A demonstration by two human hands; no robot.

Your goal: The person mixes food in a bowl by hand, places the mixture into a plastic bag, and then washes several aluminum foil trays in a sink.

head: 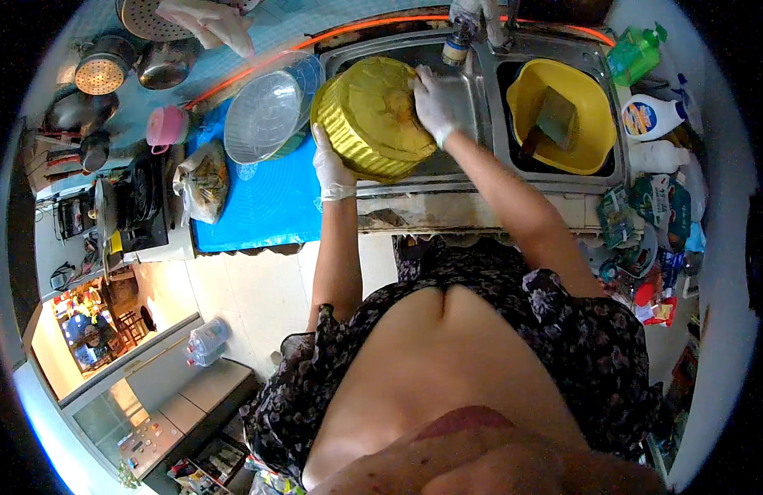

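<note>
A gold-coloured fluted metal pan (375, 124), tilted with its underside towards me, is held over the left bowl of a steel double sink (480, 127). My left hand (331, 164), in a thin translucent glove, grips its left rim. My gloved right hand (432, 105) lies against the right part of the underside, next to a brown patch on the pan. Whether its fingers hold anything is hidden from me. Above the sink is a faucet (459, 46).
In the right sink bowl sits a yellow plastic basin (595, 133) with a greenish rectangular object (555, 117) inside. A clear oval plastic container (267, 117) rests on a blue mat (270, 204), beside a tied plastic bag (205, 179). Bottles (650, 117) and packets crowd the right side.
</note>
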